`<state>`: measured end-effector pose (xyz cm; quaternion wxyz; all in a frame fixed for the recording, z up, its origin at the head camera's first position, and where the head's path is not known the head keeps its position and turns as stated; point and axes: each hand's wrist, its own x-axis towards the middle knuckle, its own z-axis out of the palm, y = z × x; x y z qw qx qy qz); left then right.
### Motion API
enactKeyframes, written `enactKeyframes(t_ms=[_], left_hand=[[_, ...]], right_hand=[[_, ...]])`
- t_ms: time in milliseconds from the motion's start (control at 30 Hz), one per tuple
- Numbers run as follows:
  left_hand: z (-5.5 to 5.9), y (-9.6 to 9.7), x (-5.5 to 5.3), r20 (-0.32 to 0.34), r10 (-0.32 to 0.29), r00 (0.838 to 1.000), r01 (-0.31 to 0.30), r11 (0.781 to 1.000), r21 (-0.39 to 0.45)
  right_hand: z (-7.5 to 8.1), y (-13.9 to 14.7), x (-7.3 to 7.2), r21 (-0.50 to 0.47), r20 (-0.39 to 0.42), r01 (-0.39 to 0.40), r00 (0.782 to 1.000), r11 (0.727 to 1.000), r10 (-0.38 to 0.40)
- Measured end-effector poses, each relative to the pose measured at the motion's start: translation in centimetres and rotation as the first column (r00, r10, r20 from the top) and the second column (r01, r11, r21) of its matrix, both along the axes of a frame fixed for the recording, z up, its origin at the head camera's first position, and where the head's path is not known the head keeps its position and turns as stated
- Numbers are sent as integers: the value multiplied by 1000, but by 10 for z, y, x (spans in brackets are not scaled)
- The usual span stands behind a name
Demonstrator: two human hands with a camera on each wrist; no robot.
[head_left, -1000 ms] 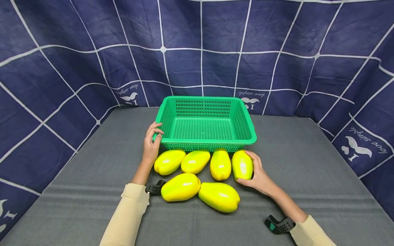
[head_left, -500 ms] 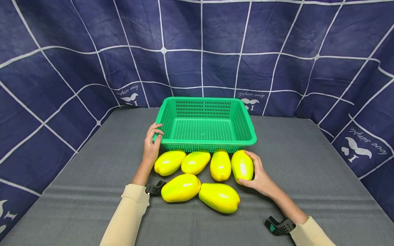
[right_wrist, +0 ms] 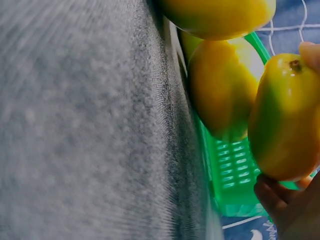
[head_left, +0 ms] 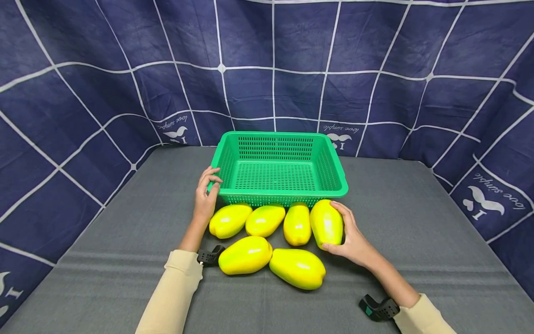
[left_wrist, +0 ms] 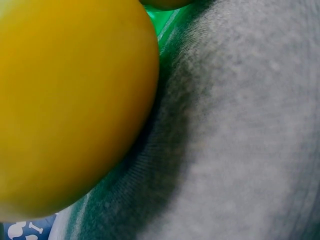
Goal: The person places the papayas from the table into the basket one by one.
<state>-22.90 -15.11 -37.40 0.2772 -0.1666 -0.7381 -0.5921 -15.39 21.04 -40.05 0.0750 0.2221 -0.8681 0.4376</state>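
My right hand grips a yellow papaya at the right end of the back row, fingers at its far end and thumb at its near end. In the right wrist view this papaya appears raised off the cloth, with a dark stem scar. My left hand rests with bent fingers over the left rim of a green plastic basket, which holds nothing. Several other papayas lie in front of the basket, among them one beside the held one. A large papaya fills much of the left wrist view; the left hand is hidden there.
Two papayas lie nearer me, one at the left and one at the right. Grey cloth covers the table. A dark blue curtain with white lines hangs behind and at the sides.
My right hand has lifted its papaya slightly and tilted it a little to the left. The neighbouring papaya has shifted slightly left. My left hand and the basket stay still.
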Motion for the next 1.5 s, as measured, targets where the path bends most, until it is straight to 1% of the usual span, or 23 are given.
enactKeyframes(t_ms=[433,633,767,900,1033,1133,1300,1400,1500], left_hand=[[1,0,1,8,3,1000,-3,1000,-2],[1,1,1,13,3,1000,-3,1000,-6],[1,1,1,14,5,1000,-5,1000,-8],[1,1,1,20,6,1000,-6,1000,-2],[2,1,1,22,8,1000,-8,1000,-1],[3,1,2,21,13,1000,-13,1000,-9],[3,1,2,34,17,999,-17,1000,-13],[3,1,3,41,18,999,-17,1000,-16],[3,2,4,40,22,999,-21,1000,-19]], right_hand=[[13,-6,7,-8,-25,-29,999,1000,28],[17,-6,8,-33,-61,-30,998,999,28],[20,-3,8,-28,-93,-21,995,999,18],[26,0,9,-6,-114,13,993,1000,-13],[33,2,10,-4,-141,55,989,998,-55],[40,4,9,-26,-146,88,985,996,-90],[47,6,7,-67,-126,132,982,989,-140],[50,7,3,-83,-118,160,979,984,-169],[53,8,-6,-89,-111,185,975,979,-194]])
